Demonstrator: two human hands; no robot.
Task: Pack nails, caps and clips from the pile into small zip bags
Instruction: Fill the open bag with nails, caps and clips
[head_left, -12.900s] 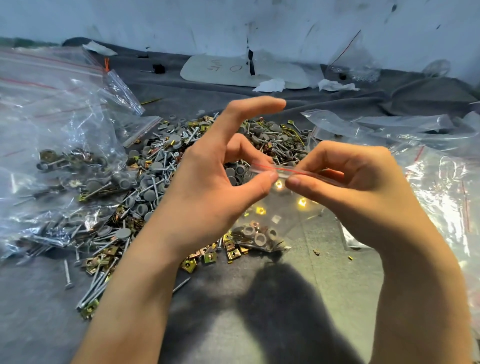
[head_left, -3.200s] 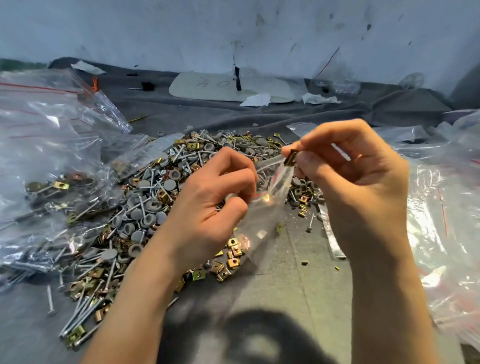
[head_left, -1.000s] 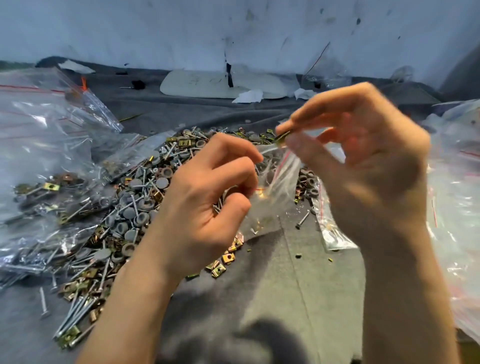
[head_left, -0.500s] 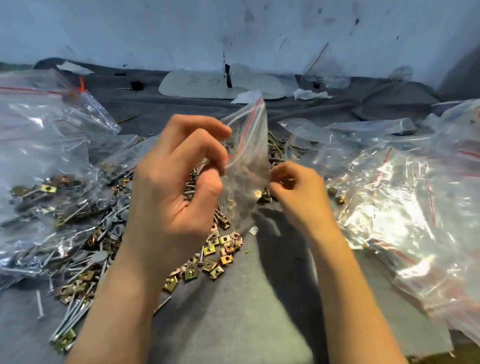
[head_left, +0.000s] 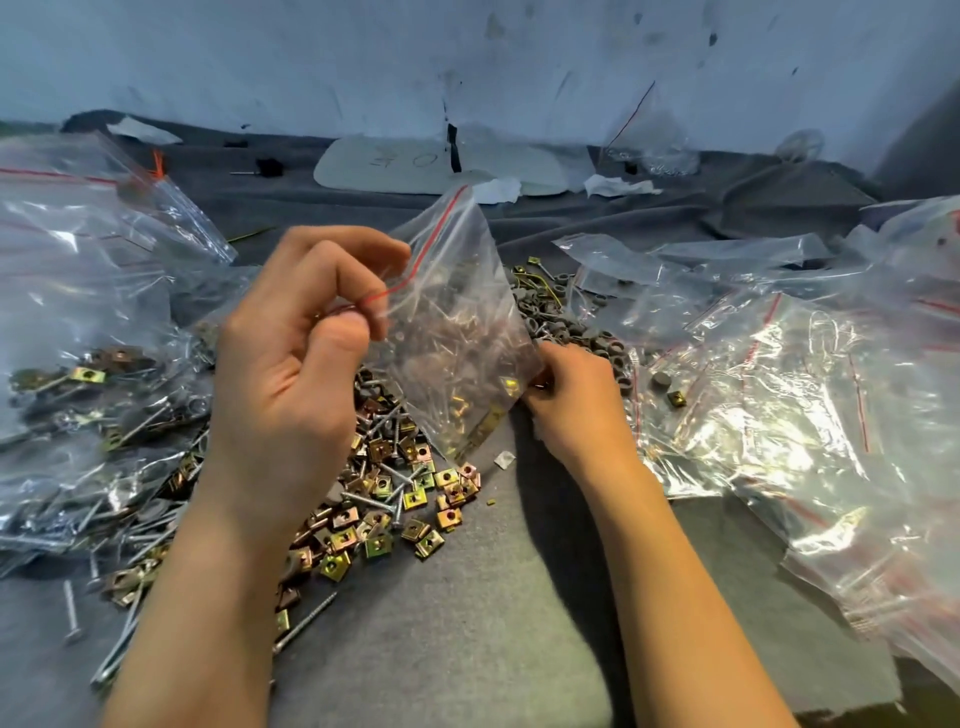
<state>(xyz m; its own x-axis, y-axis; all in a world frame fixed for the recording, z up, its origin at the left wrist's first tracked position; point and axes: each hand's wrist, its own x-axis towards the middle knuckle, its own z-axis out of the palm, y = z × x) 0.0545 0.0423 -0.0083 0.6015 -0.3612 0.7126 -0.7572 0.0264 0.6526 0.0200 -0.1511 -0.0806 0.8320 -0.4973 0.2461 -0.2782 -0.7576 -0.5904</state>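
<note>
1. the small zip bag (head_left: 457, 332) is clear plastic with a thin red line along its mouth. the pile shows through its wall. small yellow glints sit near its lower corner, and whether they lie inside cannot be told.
2. it hangs in the air between the two hands, over the pile (head_left: 395, 493) of nails, grey caps and square brass-coloured clips on the grey desk (head_left: 467, 623).
3. the left hand (head_left: 291, 374) pinches the bag's mouth at the red line, between the thumb and curled fingers.
4. the right hand (head_left: 571, 400) is low at the pile, just beside the bag's lower right edge. its fingers are curled, and whether they hold a piece cannot be told.
5. a second ago the right hand was raised at the bag's mouth, pinching a clip. it is now down at the pile, and the bag stands higher.
6. the bag's long axis runs steeply up and down, mouth uppermost and bottom corner pointing at the pile. the red line slants from upper right to lower left.
</note>
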